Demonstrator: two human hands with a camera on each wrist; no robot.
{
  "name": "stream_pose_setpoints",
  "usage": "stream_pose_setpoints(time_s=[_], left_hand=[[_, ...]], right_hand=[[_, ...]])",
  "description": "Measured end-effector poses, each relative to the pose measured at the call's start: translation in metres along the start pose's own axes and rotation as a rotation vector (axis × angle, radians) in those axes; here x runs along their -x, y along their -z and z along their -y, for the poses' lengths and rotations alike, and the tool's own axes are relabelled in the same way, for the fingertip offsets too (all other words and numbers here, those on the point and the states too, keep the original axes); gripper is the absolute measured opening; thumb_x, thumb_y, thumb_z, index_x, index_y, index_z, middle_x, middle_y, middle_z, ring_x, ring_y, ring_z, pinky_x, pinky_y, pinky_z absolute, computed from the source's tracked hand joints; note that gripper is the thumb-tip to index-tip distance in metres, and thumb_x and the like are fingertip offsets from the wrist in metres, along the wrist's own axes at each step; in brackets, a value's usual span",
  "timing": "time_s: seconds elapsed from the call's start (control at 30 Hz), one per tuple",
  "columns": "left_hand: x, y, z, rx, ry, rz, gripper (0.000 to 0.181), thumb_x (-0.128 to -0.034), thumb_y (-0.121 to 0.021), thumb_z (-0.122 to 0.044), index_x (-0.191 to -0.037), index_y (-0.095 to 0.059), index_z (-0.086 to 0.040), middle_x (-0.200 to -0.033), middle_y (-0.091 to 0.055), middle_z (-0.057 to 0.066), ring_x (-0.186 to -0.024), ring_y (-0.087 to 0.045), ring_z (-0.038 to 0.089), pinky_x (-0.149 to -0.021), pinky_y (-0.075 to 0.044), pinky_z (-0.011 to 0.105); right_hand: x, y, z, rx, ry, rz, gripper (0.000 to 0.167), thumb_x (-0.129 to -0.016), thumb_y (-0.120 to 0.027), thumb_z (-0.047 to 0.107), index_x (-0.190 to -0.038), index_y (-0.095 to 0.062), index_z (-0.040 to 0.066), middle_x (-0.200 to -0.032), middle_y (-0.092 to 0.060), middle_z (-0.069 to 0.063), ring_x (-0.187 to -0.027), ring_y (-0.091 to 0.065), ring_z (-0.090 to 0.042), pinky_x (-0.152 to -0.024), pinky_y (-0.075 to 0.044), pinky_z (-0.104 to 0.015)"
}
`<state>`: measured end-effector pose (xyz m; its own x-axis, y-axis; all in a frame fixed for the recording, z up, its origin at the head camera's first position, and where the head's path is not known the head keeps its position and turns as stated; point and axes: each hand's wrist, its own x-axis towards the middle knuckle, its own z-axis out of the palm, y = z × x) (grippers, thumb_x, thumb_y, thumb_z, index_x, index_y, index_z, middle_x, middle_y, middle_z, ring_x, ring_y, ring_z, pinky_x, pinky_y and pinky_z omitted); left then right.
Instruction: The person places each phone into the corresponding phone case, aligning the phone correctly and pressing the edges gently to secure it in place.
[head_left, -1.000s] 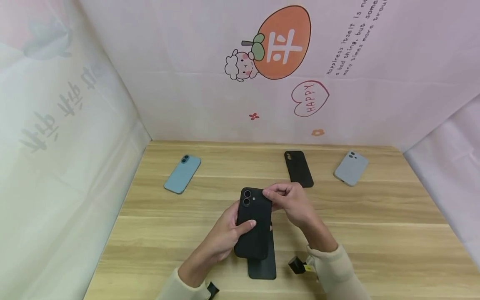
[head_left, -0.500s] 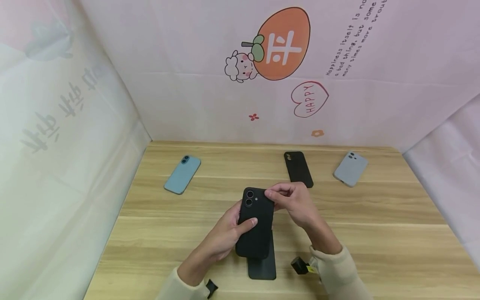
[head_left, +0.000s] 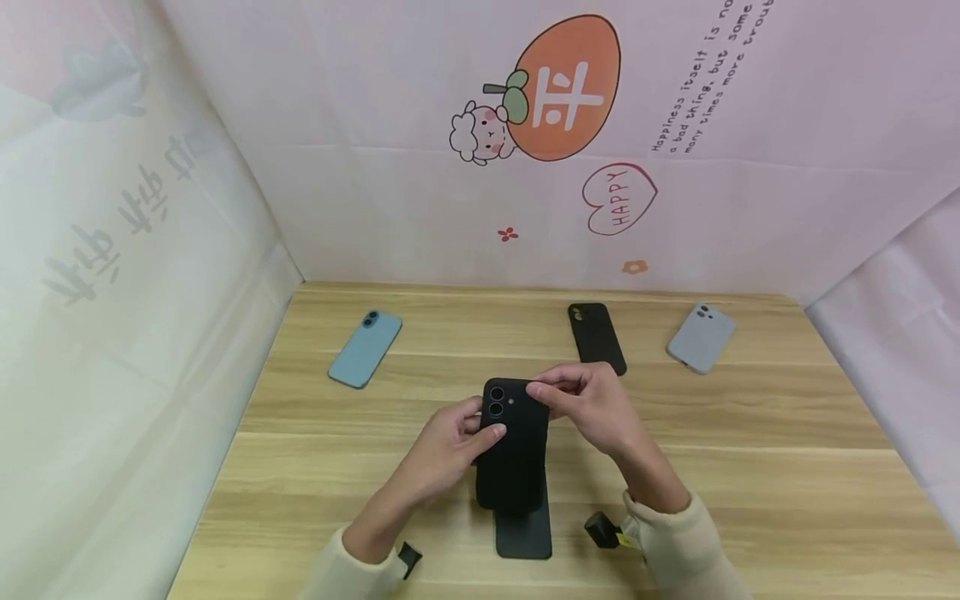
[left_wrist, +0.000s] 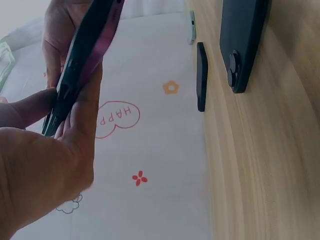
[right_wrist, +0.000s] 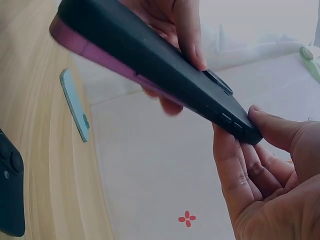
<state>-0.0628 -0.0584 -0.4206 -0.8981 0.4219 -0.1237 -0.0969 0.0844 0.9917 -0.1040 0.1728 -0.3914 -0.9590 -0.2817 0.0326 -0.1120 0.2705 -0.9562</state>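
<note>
A black phone case [head_left: 513, 454] is held up, camera openings at its top. In the right wrist view a pinkish-purple slab edge [right_wrist: 95, 52], perhaps a phone, shows along its underside, standing out at the far end. My left hand [head_left: 444, 446] grips its left edge, thumb on the back and fingers beneath. My right hand [head_left: 596, 408] pinches the top right corner between thumb and fingers. Beneath lies a black phone [head_left: 522, 537] with raised camera lenses, seen also in the left wrist view [left_wrist: 245, 45]; the held case partly hides it in the head view.
On the wooden table [head_left: 315, 483], a light blue phone [head_left: 366, 348] lies at the back left. A black phone case [head_left: 597, 337] lies behind my right hand, with a grey-blue phone case [head_left: 702, 337] to its right. Printed white cloth [head_left: 390, 208] walls in the back and sides.
My left hand has shifted its grip slightly up along the case, its thumb now nearer the camera openings. The case's lower end has shifted slightly right. My right hand keeps its pinch.
</note>
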Motion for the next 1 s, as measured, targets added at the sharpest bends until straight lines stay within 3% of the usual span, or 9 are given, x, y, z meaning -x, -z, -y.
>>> stream_pose_setpoints(time_s=[0.2,0.37,0.73,1.0], left_hand=[[0.001,0.002,-0.001,-0.026,-0.064,-0.047,0.033,-0.1075,-0.064,-0.014,-0.134,-0.063,0.005,-0.116,-0.077,0.02,-0.105,-0.077,0.03,-0.086,-0.064,0.033],[0.001,0.002,-0.001,0.011,-0.076,-0.095,0.033,-0.1066,-0.065,-0.012,-0.133,-0.062,0.006,-0.111,-0.078,0.021,-0.102,-0.078,0.03,-0.085,-0.064,0.032],[0.0,0.008,-0.005,0.089,-0.059,-0.25,0.032,-0.1039,-0.068,-0.008,-0.133,-0.064,0.004,-0.11,-0.078,0.021,-0.102,-0.078,0.032,-0.084,-0.064,0.04],[0.0,0.011,-0.007,0.152,-0.056,-0.3,0.035,-0.1034,-0.068,-0.006,-0.138,-0.063,0.001,-0.113,-0.078,0.02,-0.102,-0.078,0.031,-0.084,-0.065,0.043]], right_hand=[[0.003,-0.007,0.003,0.019,-0.002,-0.079,0.017,-0.095,-0.081,0.015,-0.102,-0.082,-0.001,-0.092,-0.08,-0.012,-0.074,-0.076,-0.017,-0.069,-0.065,-0.033],[0.004,-0.013,0.0,0.005,0.008,-0.135,0.019,-0.093,-0.083,0.013,-0.104,-0.079,-0.002,-0.089,-0.079,-0.013,-0.074,-0.076,-0.016,-0.07,-0.065,-0.032],[0.012,-0.029,-0.01,-0.015,-0.055,-0.079,0.017,-0.092,-0.083,0.008,-0.106,-0.079,-0.001,-0.096,-0.08,-0.013,-0.081,-0.078,-0.018,-0.072,-0.065,-0.032],[0.019,-0.035,-0.013,0.088,-0.042,-0.033,0.012,-0.093,-0.083,0.014,-0.101,-0.083,0.004,-0.093,-0.079,-0.007,-0.073,-0.07,-0.012,-0.066,-0.057,-0.023]])
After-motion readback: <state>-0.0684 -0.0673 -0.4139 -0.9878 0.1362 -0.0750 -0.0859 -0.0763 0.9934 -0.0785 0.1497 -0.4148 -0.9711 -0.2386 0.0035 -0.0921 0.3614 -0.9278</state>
